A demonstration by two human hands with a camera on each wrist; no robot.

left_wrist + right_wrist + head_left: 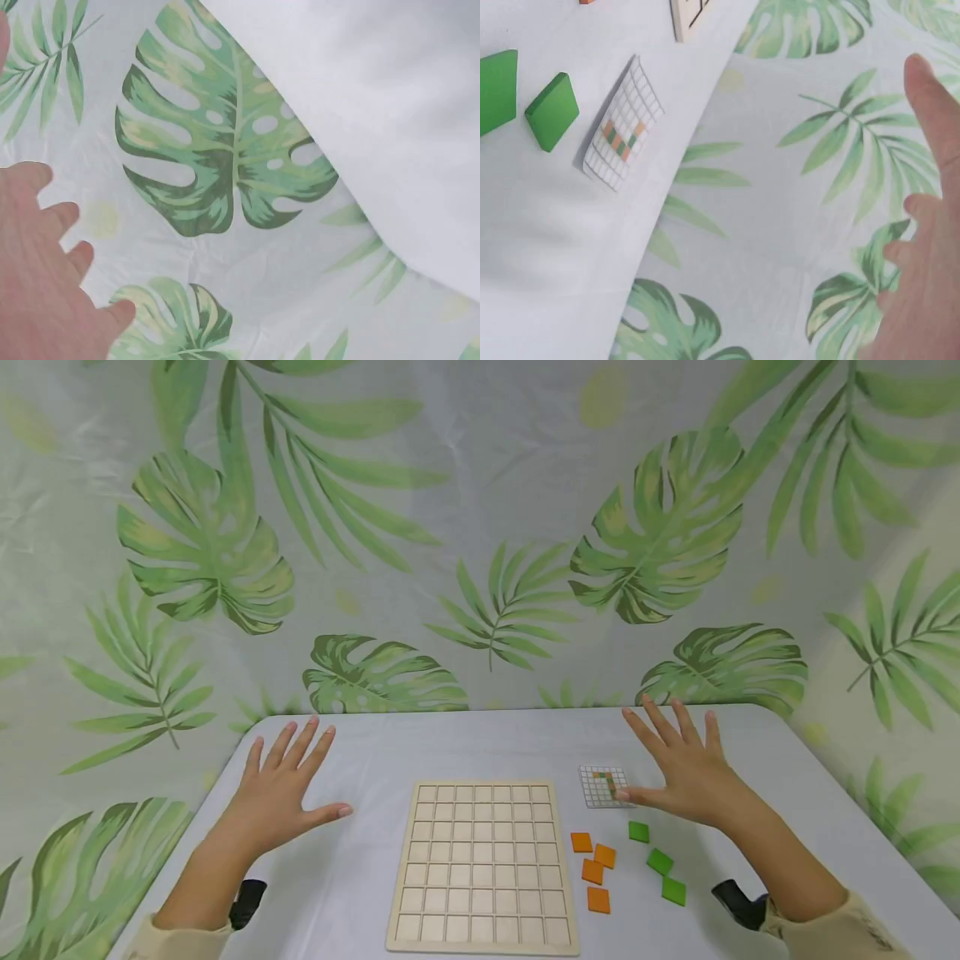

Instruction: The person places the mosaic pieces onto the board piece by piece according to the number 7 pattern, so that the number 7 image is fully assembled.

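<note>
Both hands are raised over the table with fingers spread and nothing in them. My left hand (276, 800) is left of the wooden grid board (483, 938), a pale tray of square cells with no tiles in it. My right hand (692, 783) is to the board's right, its thumb overlapping a small pattern card (597, 788) in the head view. That card (624, 126) carries a printed grid with orange and green squares. Several orange square tiles (598, 900) lie beside the board's right edge. Farther right, below the right hand, are three green tiles (660, 861).
A white-covered table (337, 893) holds everything. Behind it hangs a pale cloth (510, 485) printed with green leaves. Each wrist wears a black strap, the left strap (247, 903) and the right strap (741, 906), below beige sleeves.
</note>
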